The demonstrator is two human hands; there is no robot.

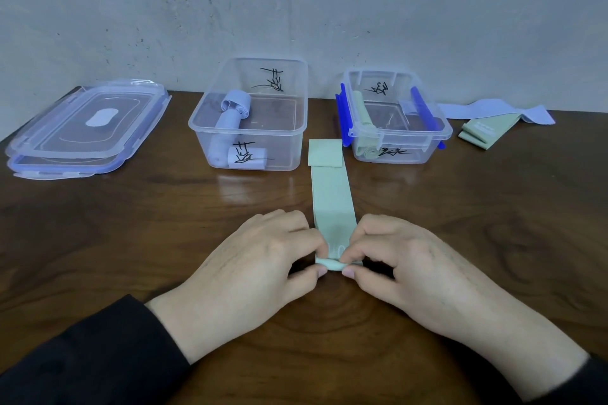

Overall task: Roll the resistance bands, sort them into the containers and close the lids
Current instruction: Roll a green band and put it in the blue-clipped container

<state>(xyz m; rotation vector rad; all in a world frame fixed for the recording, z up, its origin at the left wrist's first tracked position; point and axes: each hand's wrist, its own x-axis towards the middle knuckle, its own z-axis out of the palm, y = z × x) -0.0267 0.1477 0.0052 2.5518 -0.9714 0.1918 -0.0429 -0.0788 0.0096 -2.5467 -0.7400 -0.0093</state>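
**Rolling the green band at the table's near edge**

A dark wooden table runs back to a scuffed grey wall, and I am working at its near side. My left hand and my right hand meet over the near end of a pale green resistance band; both pinch the small roll started there, thumbs under and fingertips curled over the top. The band lies flat and straight away from my hands, and its far end is folded back on itself.

That folded end sits between two clear containers. Just left of it stands the larger open container, marked in black ink, with rolled lilac bands inside. Just right of it stands the smaller container with blue clips, holding rolled green bands.

Well left of the larger container, two clear lids with blue seals lie stacked. Right of the smaller container, near the wall, a loose lilac band lies stretched out, with a folded green band touching it.
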